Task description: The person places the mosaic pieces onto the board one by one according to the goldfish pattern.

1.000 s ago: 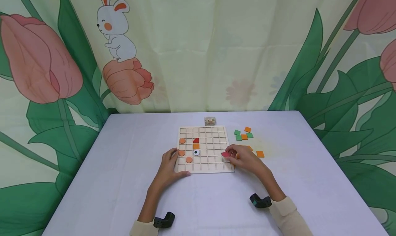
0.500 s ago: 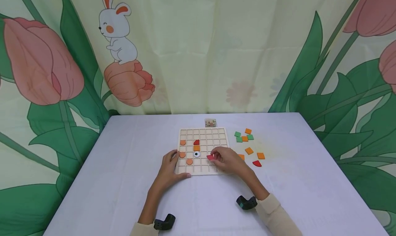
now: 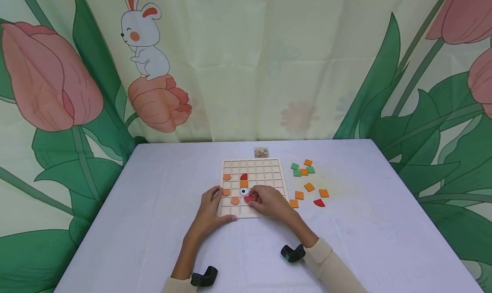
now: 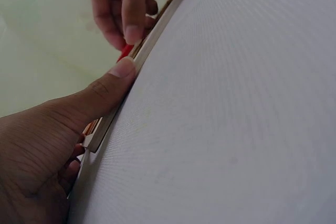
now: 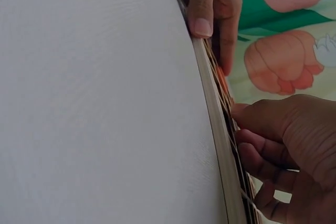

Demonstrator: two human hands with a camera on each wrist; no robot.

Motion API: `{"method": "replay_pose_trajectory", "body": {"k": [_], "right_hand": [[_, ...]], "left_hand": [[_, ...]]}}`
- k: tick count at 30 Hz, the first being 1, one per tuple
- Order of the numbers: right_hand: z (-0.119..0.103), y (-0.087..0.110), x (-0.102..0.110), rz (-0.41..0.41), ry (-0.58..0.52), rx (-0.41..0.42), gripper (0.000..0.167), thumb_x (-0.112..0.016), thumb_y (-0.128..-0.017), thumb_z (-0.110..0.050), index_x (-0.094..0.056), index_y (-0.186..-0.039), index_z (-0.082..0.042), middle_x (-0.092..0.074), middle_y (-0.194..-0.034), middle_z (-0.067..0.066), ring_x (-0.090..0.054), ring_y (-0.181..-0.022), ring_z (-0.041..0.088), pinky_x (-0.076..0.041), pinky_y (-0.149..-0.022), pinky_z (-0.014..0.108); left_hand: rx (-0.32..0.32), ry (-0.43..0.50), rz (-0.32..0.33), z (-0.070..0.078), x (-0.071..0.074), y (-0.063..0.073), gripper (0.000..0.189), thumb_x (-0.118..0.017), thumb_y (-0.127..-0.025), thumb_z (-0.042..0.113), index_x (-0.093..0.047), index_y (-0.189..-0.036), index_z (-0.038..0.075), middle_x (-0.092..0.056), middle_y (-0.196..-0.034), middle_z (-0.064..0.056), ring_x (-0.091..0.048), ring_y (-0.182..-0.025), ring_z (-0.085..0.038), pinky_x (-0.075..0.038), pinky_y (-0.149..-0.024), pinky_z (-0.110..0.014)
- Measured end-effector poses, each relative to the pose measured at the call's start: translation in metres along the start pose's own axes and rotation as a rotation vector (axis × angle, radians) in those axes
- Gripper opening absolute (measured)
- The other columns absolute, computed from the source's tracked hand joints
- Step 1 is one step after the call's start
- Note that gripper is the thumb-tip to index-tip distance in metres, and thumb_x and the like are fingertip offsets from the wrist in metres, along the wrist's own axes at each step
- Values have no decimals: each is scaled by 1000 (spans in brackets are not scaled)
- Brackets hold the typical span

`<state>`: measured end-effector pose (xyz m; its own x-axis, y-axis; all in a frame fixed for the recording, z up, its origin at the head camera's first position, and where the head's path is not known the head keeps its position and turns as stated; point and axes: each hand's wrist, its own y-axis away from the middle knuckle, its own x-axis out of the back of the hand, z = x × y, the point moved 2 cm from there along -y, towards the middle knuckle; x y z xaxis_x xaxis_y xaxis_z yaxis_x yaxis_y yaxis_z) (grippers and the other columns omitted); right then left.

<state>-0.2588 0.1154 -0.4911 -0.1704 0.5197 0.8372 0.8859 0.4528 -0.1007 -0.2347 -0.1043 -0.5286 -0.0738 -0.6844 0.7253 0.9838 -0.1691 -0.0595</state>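
A pale wooden grid board (image 3: 263, 168) lies on the table in the head view. My left hand (image 3: 209, 209) grips its near-left corner, thumb (image 4: 107, 85) along the front edge and fingers at the left side. My right hand (image 3: 269, 200) pinches a red quarter-circle tile (image 3: 247, 199) over the board, just below a white disc with a black dot (image 3: 244, 191). Above that disc sit an orange square tile (image 3: 244, 183) and another red tile (image 3: 244, 176). Orange round tiles (image 3: 226, 192) occupy cells at the left. In the left wrist view a red sliver (image 4: 125, 52) shows under the right fingertips.
Right of the board lie several orange squares (image 3: 324, 193), green squares (image 3: 294, 166) and a loose red quarter-circle tile (image 3: 319, 203). Behind the board's far edge is a small patterned card-like item (image 3: 261, 152). A printed curtain (image 3: 246, 71) hangs behind the white table (image 3: 173, 169).
My right hand has carried the red tile leftward from the board's right edge to beside the white disc. The left hand stays at the board's corner.
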Motion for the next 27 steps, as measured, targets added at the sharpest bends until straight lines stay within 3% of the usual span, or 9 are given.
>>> {"method": "replay_pose_trajectory", "body": {"k": [13,27], "right_hand": [[-5,-1,-11,95,15,-26,23,-79,-83,-27,-67,-96,-11,-51,-68,-10,-47,-59,5,-40,-53,19],[-7,-1,-8,73,-37,-55,20,-78,-85,-25,-67,-97,-13,-52,-69,-10,-47,-60,6,-41,-53,21]], "left_hand": [[1,9,4,1,-1,0,107,-87,-66,51,-38,-150,6,-28,-154,-8,-21,-142,-27,-37,-109,-45],[-8,-6,11,1,0,1,107,-86,-66,54,-39,-149,5,-29,-154,-8,-22,-142,-28,-36,-110,-46]]}}
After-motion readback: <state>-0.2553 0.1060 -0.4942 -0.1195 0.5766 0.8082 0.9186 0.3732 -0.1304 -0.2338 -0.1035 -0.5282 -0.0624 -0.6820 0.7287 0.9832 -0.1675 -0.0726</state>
